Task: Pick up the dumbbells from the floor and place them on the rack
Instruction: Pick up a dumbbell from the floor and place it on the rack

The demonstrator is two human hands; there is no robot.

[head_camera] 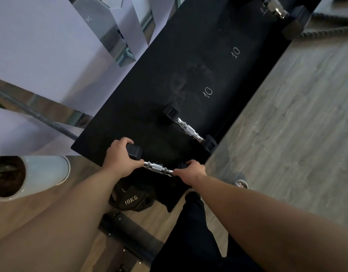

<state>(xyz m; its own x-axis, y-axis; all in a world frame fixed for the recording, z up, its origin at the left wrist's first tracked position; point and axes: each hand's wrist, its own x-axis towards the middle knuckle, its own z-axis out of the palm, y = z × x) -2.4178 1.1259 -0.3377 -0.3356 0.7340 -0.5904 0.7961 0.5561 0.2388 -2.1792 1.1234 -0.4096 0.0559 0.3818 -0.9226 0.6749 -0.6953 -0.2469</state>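
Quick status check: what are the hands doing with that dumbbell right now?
Left hand and right hand each grip an end of one dumbbell at the rack shelf's near edge. Second dumbbell sits beside it, apart. Nothing blocking.

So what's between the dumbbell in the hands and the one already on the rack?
Head view: only bare black rack top separates the held dumbbell from the resting dumbbell; nothing else lies there.

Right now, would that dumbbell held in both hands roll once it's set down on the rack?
Probably not: the dumbbell has flat-sided heads. It looks heavy for its size, since both the left hand and right hand carry it. Its knurled handle should resist slipping.
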